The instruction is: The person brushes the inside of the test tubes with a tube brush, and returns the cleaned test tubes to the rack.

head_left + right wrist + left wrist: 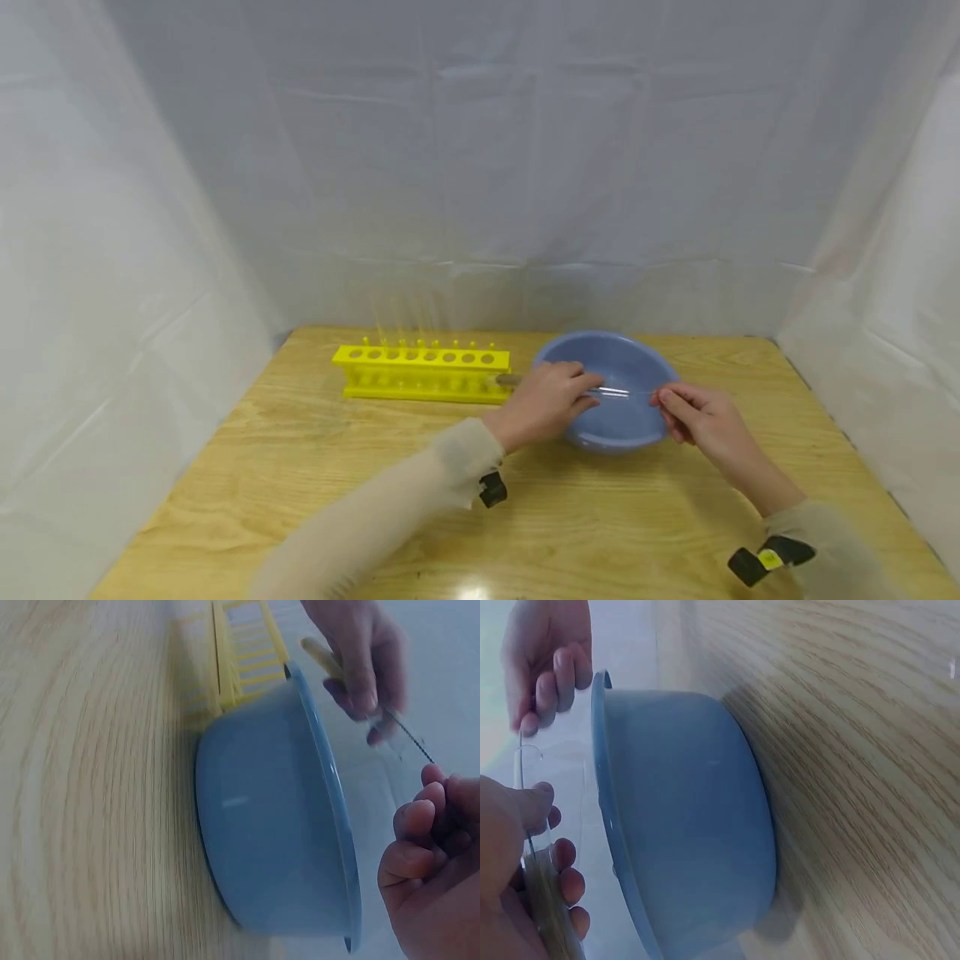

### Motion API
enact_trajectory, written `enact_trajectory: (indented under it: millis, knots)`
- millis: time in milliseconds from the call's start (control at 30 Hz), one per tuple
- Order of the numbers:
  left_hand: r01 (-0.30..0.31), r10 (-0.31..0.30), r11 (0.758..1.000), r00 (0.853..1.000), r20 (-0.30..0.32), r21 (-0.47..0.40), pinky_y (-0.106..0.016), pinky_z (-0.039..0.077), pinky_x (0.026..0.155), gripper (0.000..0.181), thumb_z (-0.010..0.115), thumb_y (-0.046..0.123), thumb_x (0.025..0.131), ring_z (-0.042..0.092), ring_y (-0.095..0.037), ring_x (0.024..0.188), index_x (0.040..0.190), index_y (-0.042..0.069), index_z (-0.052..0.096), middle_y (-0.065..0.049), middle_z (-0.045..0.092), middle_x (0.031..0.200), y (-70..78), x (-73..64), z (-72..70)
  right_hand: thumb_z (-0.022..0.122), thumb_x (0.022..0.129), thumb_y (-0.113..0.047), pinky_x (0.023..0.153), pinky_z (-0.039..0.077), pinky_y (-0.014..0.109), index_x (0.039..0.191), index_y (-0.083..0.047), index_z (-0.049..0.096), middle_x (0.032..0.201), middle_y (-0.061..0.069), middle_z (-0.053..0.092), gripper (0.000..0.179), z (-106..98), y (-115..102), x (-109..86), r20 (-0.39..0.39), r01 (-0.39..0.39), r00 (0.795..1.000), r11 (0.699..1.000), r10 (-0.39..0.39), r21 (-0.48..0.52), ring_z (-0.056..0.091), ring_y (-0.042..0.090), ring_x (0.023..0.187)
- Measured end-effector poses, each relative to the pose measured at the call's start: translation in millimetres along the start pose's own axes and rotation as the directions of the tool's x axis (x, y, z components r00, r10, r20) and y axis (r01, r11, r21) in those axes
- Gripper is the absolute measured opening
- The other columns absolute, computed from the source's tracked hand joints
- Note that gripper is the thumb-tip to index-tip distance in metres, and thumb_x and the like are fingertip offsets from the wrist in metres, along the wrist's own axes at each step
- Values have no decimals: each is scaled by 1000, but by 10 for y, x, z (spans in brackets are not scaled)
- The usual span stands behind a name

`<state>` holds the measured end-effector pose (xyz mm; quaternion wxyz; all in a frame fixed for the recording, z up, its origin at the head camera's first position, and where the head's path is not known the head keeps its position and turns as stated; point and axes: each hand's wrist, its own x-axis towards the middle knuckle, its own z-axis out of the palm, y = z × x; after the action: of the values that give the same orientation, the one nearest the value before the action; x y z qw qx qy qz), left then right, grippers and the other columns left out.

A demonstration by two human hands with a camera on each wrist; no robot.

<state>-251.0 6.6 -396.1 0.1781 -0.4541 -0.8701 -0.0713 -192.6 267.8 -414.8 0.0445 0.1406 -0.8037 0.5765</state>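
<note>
Above the blue basin (607, 437), my left hand (551, 402) grips a clear glass test tube (529, 759), which lies almost level with its mouth toward the right. Inside its closed end are the tan bristles of a test tube brush (555, 915). My right hand (705, 417) pinches the end of the brush's twisted wire (410, 735) between thumb and fingertips, just beyond the tube's mouth. Part of the tube is hidden behind the left fingers.
A yellow test tube rack (420, 358) stands left of the basin, several thin clear tubes (405, 317) rising blurred from its left half. White sheeting (480, 167) hangs behind and beside the wooden table (600, 533).
</note>
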Motion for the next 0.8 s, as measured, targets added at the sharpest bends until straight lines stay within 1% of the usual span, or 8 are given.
enact_trajectory:
  millis: [67, 167, 233, 367, 500, 633, 733, 800]
  knots:
    - [-2, 2, 1000, 1000, -4, 2, -23, 48, 71, 34, 58, 37, 101, 58, -9, 75, 126, 16, 69, 3, 66, 97, 17, 19, 11, 49, 107, -25, 48, 42, 29, 105, 8, 64, 68, 1, 52, 36, 83, -19, 37, 3, -2, 1000, 1000, 2, 0, 50, 12, 55]
    - [15, -15, 1000, 1000, -18, -13, -24, 49, 72, 32, 60, 36, 101, 58, -10, 76, 124, 16, 70, 3, 66, 96, 20, 23, 20, 50, 106, -25, 51, 47, 28, 106, 10, 64, 69, 0, 53, 38, 166, -58, 86, 7, -17, 1000, 1000, 17, 25, 52, 11, 56]
    - [21, -22, 1000, 999, -26, -20, -24, 48, 72, 31, 60, 35, 101, 58, -10, 76, 124, 16, 70, 3, 65, 95, 12, 21, 26, 51, 106, -25, 52, 49, 27, 105, 10, 64, 70, -1, 54, 38, 199, -86, 109, 11, -34, 999, 998, 33, 48, 53, 10, 57]
    - [12, -13, 1000, 999, -42, -15, -24, 46, 70, 30, 60, 34, 101, 56, -10, 74, 123, 17, 70, 3, 64, 93, 1, 5, 27, 50, 106, -26, 53, 50, 28, 106, 11, 63, 70, 0, 55, 40, 221, -128, 112, 16, -60, 998, 995, 59, 81, 55, 11, 57]
    - [-2, 2, 1000, 998, -61, -11, -24, 46, 68, 30, 59, 35, 102, 55, -10, 74, 123, 17, 69, 3, 63, 93, -1, -9, 24, 52, 106, -31, 52, 48, 29, 104, 6, 67, 69, 2, 55, 40, 218, -149, 77, -31, -55, 998, 998, 55, 24, 52, 15, 56]
    - [-9, 8, 1000, 997, -82, -5, -24, 45, 68, 29, 59, 35, 102, 54, -10, 73, 122, 17, 69, 3, 62, 93, -3, -26, 25, 55, 104, -32, 51, 42, 31, 96, -1, 69, 65, 3, 53, 35, 209, -151, 44, -101, -24, 995, 997, 17, -71, 49, 18, 55]
    - [-13, 13, 1000, 996, -92, 3, -24, 42, 65, 28, 59, 35, 101, 52, -10, 70, 121, 18, 69, 3, 60, 89, -8, -44, 36, 57, 103, -27, 51, 42, 32, 88, -1, 67, 63, 5, 52, 31, 212, -146, 35, -107, 3, 994, 996, -13, -94, 48, 20, 54]
    - [-19, 21, 1000, 996, -91, 18, -24, 39, 64, 28, 60, 36, 101, 50, -10, 69, 121, 19, 70, 3, 58, 87, -12, -56, 50, 57, 103, -24, 51, 42, 32, 86, 1, 66, 61, 6, 50, 32, 206, -141, 35, -87, 3, 996, 997, -9, -74, 46, 21, 53]
